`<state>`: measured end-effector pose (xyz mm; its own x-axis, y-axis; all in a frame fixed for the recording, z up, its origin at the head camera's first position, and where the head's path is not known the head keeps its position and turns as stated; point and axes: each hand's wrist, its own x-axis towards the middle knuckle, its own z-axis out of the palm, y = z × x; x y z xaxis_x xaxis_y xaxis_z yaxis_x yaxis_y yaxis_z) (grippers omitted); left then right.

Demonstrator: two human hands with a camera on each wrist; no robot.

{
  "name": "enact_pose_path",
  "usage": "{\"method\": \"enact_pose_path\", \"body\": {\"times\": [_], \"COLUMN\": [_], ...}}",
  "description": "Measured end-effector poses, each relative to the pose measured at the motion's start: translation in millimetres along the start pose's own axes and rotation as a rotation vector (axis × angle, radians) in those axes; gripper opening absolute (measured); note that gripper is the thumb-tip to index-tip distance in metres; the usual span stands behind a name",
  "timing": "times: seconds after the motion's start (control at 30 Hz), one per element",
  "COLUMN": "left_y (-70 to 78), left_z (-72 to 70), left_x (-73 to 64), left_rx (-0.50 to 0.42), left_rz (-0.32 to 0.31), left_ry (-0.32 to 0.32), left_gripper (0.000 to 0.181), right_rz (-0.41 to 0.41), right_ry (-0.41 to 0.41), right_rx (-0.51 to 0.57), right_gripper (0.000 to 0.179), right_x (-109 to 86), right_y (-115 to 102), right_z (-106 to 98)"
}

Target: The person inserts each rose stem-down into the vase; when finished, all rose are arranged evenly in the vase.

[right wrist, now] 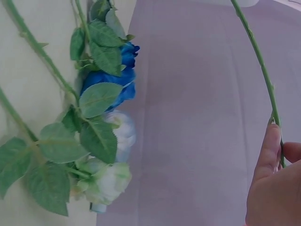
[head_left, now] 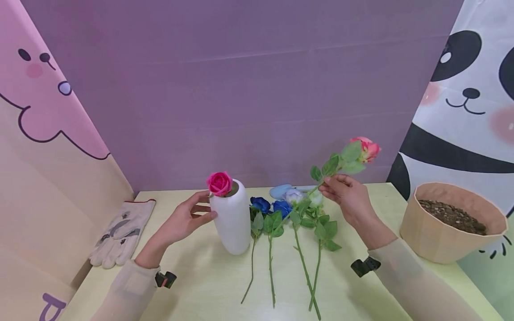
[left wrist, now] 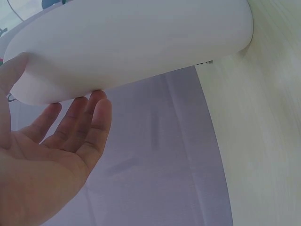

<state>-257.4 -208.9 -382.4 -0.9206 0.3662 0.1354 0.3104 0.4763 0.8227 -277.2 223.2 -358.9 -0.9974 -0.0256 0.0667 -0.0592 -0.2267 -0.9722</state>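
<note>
A white vase (head_left: 230,218) stands upright with a magenta rose (head_left: 219,184) in its mouth. My left hand (head_left: 192,217) holds the vase near its top, thumb on the near side and fingertips against the far side; in the left wrist view those fingertips (left wrist: 98,94) meet the white wall. My right hand (head_left: 346,196) pinches a coral-pink rose (head_left: 367,150) by its green stem (right wrist: 263,70), below the leaves. The bloom points up and right, and the stem slants down left over the flowers on the table.
Two blue roses (head_left: 282,208), a pale lilac rose (head_left: 294,196) and a whitish-green rose (head_left: 316,199) lie right of the vase, stems toward me. Behind them is a light-blue tool (head_left: 281,191). Gloves (head_left: 122,234) lie left; a planter (head_left: 437,236) with soil stands right.
</note>
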Motion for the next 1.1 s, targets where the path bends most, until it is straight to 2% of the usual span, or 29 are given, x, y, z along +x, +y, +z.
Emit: {"method": "enact_pose_path", "body": {"times": [0.27,0.6,0.93,1.1], "left_y": [-1.2,1.4,-1.1,1.5], "left_z": [0.2,0.1,0.8,0.5], "left_x": [-0.8,-1.7,-0.1,-0.9], "left_rx": [0.003,-0.001,0.002,0.006], "left_rz": [-0.001,-0.015,0.003,-0.014], "left_ry": [0.010,0.012,0.003,0.007], "left_gripper": [0.067,0.067,0.066,0.067], "right_rz": [-0.029,-0.047,-0.099,-0.108], "right_ry": [-0.014,0.035,0.029,0.031], "right_rx": [0.021,0.108,0.164,0.190], "right_gripper": [0.027,0.029,0.026,0.027], "right_x": [3.2,6.4,10.4,11.3], "right_y": [-6.8,-17.2,-24.9,-30.2], "right_z": [11.0,26.7,39.8,46.1]}}
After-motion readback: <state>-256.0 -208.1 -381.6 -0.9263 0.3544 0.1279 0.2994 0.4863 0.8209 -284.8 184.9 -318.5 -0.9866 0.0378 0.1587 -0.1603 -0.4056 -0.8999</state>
